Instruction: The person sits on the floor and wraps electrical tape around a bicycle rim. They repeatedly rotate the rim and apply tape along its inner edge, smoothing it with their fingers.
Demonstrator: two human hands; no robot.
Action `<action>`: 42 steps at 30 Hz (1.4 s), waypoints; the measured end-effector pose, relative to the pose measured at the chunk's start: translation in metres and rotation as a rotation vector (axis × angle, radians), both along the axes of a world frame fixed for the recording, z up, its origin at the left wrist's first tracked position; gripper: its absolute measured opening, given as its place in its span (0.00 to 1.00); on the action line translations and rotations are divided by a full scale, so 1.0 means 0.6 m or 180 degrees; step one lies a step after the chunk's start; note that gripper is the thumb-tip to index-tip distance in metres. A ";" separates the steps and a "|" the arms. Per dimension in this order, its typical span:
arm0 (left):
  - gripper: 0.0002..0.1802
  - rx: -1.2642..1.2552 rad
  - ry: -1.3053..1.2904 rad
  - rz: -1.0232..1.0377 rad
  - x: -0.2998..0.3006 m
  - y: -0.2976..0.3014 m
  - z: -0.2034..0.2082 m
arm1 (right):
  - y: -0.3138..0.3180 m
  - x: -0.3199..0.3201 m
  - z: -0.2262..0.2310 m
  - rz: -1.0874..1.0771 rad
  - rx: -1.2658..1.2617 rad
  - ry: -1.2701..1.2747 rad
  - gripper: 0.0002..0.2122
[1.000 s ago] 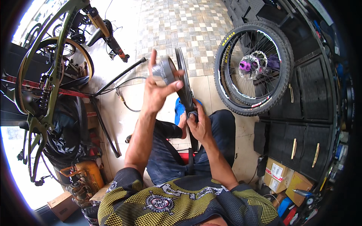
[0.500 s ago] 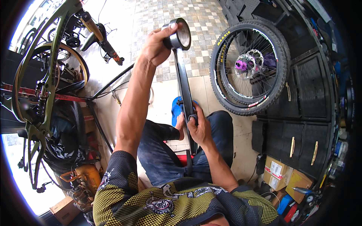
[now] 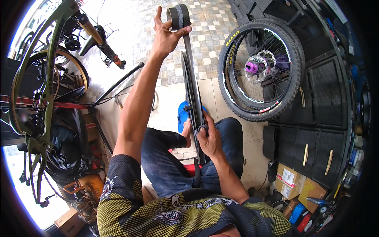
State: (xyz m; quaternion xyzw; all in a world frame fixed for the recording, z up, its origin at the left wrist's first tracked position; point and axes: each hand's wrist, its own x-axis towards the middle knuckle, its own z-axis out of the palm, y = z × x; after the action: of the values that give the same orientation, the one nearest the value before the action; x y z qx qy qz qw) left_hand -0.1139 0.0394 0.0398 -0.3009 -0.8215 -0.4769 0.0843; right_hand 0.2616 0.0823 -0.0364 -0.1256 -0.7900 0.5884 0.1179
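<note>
My left hand (image 3: 166, 38), arm stretched far forward, holds a roll of dark tape (image 3: 179, 17) between thumb and fingers. From the roll a strip of tape (image 3: 188, 53) runs back to a black bicycle wheel rim (image 3: 194, 94), seen edge-on and upright between my legs. My right hand (image 3: 211, 142) is closed at the near part of the rim, around a small dark bunched thing that looks like cloth. How far the tape lies on the rim I cannot tell. A bare foot (image 3: 187, 130) and a blue slipper (image 3: 182, 117) show beside the rim.
Two wheels with knobbly tyres (image 3: 224, 75) stand at the right beside black cabinets (image 3: 325, 89). Cardboard boxes (image 3: 288, 183) sit nearer me. At the left are a green bicycle frame (image 3: 49, 79) and a black stand leg (image 3: 118, 85). A red seat (image 3: 191, 170) shows under me.
My left hand has moved farther forward with the tape roll, and the roll has turned. A longer strip shows between roll and rim. My right hand has hardly moved.
</note>
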 end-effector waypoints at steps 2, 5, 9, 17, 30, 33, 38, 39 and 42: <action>0.23 0.0118 -0.0145 0.0040 0.006 0.000 -0.018 | -0.002 0.004 0.005 0.0016 -0.0020 -0.0088 0.31; 0.22 0.0136 -0.0224 0.0105 0.004 0.006 -0.036 | -0.006 0.006 -0.003 0.0000 0.0024 -0.0079 0.30; 0.27 0.0137 -0.0355 0.0135 0.001 0.010 -0.057 | -0.003 0.005 0.000 0.0019 0.0069 -0.0158 0.29; 0.28 -0.0090 -0.0416 0.0266 -0.004 0.009 -0.095 | -0.002 0.002 0.008 -0.0007 -0.0134 -0.0038 0.28; 0.30 -0.0199 -0.0621 0.0295 0.000 -0.002 -0.126 | 0.000 -0.003 0.012 -0.0062 0.0195 0.0150 0.27; 0.30 -0.0253 -0.0678 0.0290 0.000 -0.004 -0.132 | -0.002 -0.004 0.010 -0.0075 0.0260 0.0212 0.27; 0.31 -0.0244 -0.0745 0.0278 0.000 -0.008 -0.156 | -0.002 -0.002 0.007 -0.0066 0.0229 0.0164 0.27; 0.32 -0.0275 -0.0754 0.0283 -0.002 -0.011 -0.162 | -0.002 -0.001 0.007 -0.0050 0.0228 0.0146 0.27; 0.32 -0.0233 -0.0778 0.0245 0.001 -0.005 -0.165 | 0.000 0.000 0.004 -0.0046 0.0207 0.0091 0.27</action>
State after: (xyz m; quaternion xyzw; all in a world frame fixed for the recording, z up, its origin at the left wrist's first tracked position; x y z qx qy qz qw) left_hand -0.1133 0.0362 -0.0590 -0.2117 -0.8535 -0.4761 -0.0093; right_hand 0.2617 0.0822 -0.0338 -0.1190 -0.8060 0.5633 0.1375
